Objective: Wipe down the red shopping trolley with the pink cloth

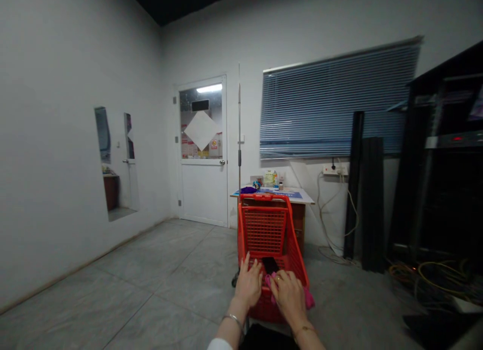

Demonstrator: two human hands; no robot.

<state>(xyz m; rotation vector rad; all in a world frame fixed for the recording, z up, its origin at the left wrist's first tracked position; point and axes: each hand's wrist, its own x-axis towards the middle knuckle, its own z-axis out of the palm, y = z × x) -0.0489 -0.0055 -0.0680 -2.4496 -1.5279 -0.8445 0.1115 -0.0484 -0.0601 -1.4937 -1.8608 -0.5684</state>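
A red plastic shopping cart [264, 224] stands directly before me, its handle at the far side and its near rim under my hands. My right hand [290, 293] is closed around a pink cloth [309, 298], pressing it at the near rim; part of the cloth hangs out beside the hand. With fingers extended and somewhat apart, my left hand [249, 284] rests at the near left of the rim and holds nothing. Inside the cart, just beyond my hands, lies a dark flat object [269, 264] whose kind I cannot make out.
Behind the cart is a table [307, 198] with a purple cloth [248, 190] and small bottles and packs. A white door [204, 194] and a wall mirror [123, 199] are to the left. Dark panels [373, 204], a rack and loose cables [441, 277] stand on the right.
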